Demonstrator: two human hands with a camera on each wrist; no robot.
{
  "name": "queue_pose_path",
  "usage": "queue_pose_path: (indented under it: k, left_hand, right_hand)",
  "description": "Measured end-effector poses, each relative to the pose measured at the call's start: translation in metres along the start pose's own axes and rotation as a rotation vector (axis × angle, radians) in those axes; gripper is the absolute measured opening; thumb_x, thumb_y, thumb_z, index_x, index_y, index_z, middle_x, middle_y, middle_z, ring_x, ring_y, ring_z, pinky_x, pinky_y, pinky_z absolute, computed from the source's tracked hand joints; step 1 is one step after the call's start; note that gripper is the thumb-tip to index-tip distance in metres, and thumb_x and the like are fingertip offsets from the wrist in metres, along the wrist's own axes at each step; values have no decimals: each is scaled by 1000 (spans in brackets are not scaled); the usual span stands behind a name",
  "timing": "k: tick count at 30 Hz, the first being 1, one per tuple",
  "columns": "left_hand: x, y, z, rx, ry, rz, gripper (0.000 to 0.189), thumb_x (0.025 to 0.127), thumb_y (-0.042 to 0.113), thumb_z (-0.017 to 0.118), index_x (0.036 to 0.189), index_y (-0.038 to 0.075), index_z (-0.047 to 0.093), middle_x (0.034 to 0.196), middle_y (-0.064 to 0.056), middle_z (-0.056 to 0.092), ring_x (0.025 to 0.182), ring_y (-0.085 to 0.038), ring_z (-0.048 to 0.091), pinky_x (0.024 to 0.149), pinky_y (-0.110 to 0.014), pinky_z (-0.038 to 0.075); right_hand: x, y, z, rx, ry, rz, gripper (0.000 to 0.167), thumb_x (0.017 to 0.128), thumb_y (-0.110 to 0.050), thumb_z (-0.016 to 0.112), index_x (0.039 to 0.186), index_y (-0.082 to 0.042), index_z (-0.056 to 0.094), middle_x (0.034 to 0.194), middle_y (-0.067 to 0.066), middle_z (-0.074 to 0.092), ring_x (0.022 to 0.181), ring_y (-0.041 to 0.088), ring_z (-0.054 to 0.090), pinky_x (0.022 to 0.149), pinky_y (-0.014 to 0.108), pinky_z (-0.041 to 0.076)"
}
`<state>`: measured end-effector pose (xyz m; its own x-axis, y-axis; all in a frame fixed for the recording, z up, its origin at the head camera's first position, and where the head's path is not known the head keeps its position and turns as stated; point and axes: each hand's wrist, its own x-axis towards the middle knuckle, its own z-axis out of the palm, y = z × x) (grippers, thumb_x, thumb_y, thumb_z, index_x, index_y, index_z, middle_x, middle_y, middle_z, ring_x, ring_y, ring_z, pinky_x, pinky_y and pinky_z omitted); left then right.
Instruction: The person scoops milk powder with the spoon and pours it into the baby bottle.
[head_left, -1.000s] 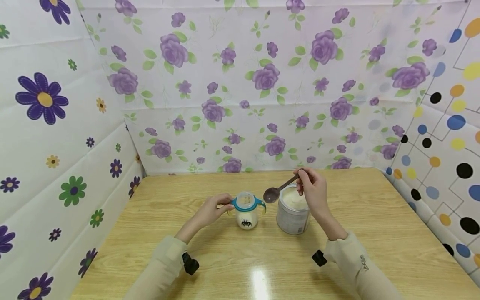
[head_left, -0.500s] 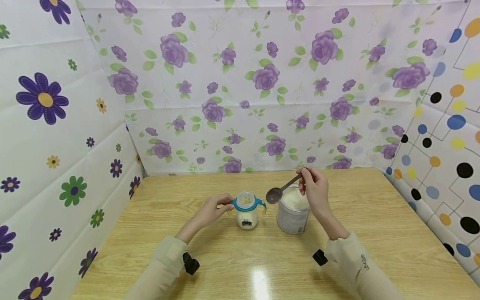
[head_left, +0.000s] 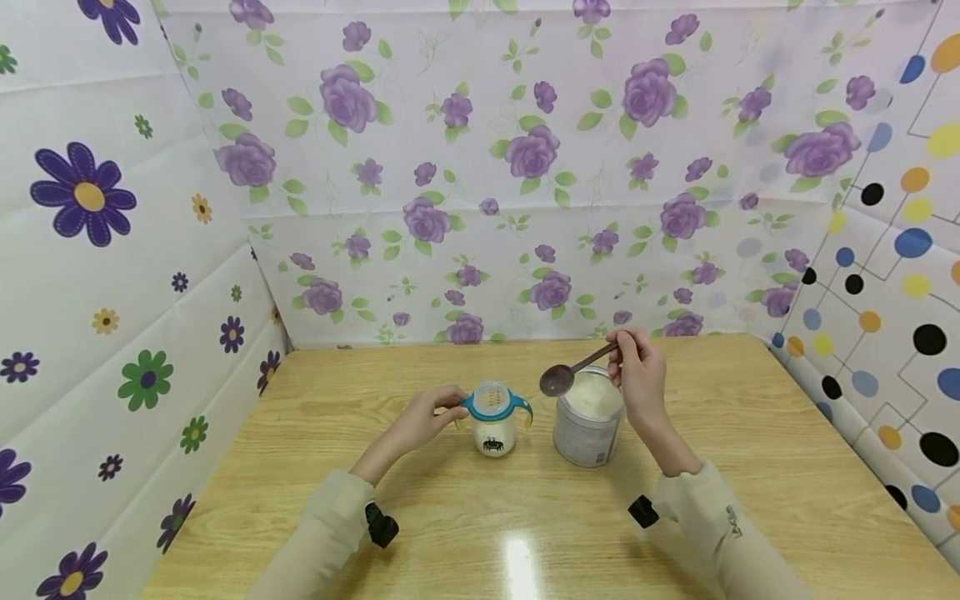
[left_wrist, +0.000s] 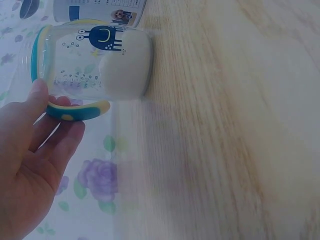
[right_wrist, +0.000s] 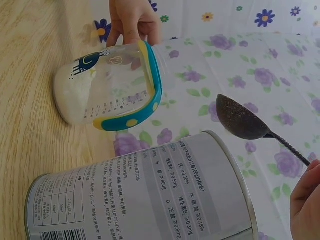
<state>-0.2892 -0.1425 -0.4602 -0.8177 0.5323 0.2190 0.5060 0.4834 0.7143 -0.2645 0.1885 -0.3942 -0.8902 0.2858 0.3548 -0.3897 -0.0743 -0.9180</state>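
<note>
A clear baby bottle [head_left: 494, 435] with a teal two-handled collar and a printed creature stands upright on the table. White powder [left_wrist: 127, 65] fills its lower part in the left wrist view. My left hand [head_left: 423, 418] pinches the collar at its left handle [left_wrist: 75, 111]. In my right hand [head_left: 642, 375] I hold a dark brown spoon [head_left: 557, 380] by the handle's end. Its bowl hangs above the left rim of an open can [head_left: 585, 437] of pale powder [head_left: 594, 395]. From the side, the spoon bowl [right_wrist: 240, 119] is clear of the can; whether it holds anything is unclear.
Bottle and can stand close together on a light wooden table [head_left: 337, 375], with a narrow gap between them. A flowered cloth [head_left: 480, 208] hangs behind the table's back edge. Patterned sheets close off both sides. A black wrist camera [head_left: 382, 527] sits by the left cuff.
My right hand has carried the spoon right and slightly up, from between the bottle and the can to the can's left rim. The left hand, bottle and can stay in place.
</note>
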Motion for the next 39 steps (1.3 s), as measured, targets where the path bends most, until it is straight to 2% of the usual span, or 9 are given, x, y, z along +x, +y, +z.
queue_pose_path:
  k: [5, 12, 23, 26, 28, 33, 39]
  left_hand:
    - [0, -1, 1, 10, 2, 4, 11, 96, 20, 60, 105, 19, 66, 107, -4, 72, 104, -23, 67, 85, -35, 57]
    - [0, 0, 1, 4, 3, 4, 12, 96, 19, 60, 106, 18, 66, 107, -5, 72, 103, -23, 68, 83, -33, 57]
    - [-1, 0, 1, -6, 7, -2, 12, 96, 19, 60, 106, 18, 66, 108, -5, 72, 106, -25, 67, 83, -34, 57]
    - [-1, 1, 1, -16, 6, -2, 12, 96, 19, 60, 106, 18, 66, 109, -5, 71, 107, -25, 67, 84, -36, 57]
    - [-1, 1, 1, -23, 4, 0, 12, 97, 20, 59, 106, 18, 66, 108, -6, 71, 105, -25, 67, 83, -36, 57]
    - [-1, 1, 1, -21, 4, -3, 13, 97, 23, 59, 107, 18, 66, 108, -6, 71, 102, -23, 69, 81, -32, 57]
    - [-1, 1, 0, -11, 4, 2, 15, 97, 24, 59, 108, 18, 66, 109, -5, 71, 104, -24, 68, 81, -32, 57]
  right_hand:
    - [0, 1, -2, -19, 20, -18, 31, 104, -20, 45, 95, 6, 58, 64, -2, 50, 45, 5, 45, 38, 16, 37]
    - [1, 0, -4, -4, 35, -26, 27, 104, -20, 45, 89, -4, 61, 64, -2, 50, 45, 5, 44, 38, 18, 35]
    - [5, -1, -7, 3, 58, -53, 31, 103, -19, 47, 93, 8, 59, 63, -1, 50, 45, 5, 43, 38, 16, 34]
    - [6, -2, -7, 0, 67, -60, 30, 103, -19, 47, 91, 5, 60, 63, -1, 50, 45, 5, 43, 39, 15, 34]
    - [7, -2, -8, -15, 68, -66, 30, 103, -20, 47, 90, 3, 61, 62, -2, 50, 45, 5, 44, 39, 16, 34]
    - [9, -3, -10, -76, 61, -98, 32, 103, -21, 47, 94, 5, 60, 64, 2, 51, 46, 6, 44, 39, 18, 36]
    - [11, 3, -13, -238, 68, -245, 32, 103, -18, 46, 95, 8, 62, 63, 5, 52, 46, 9, 45, 41, 17, 38]
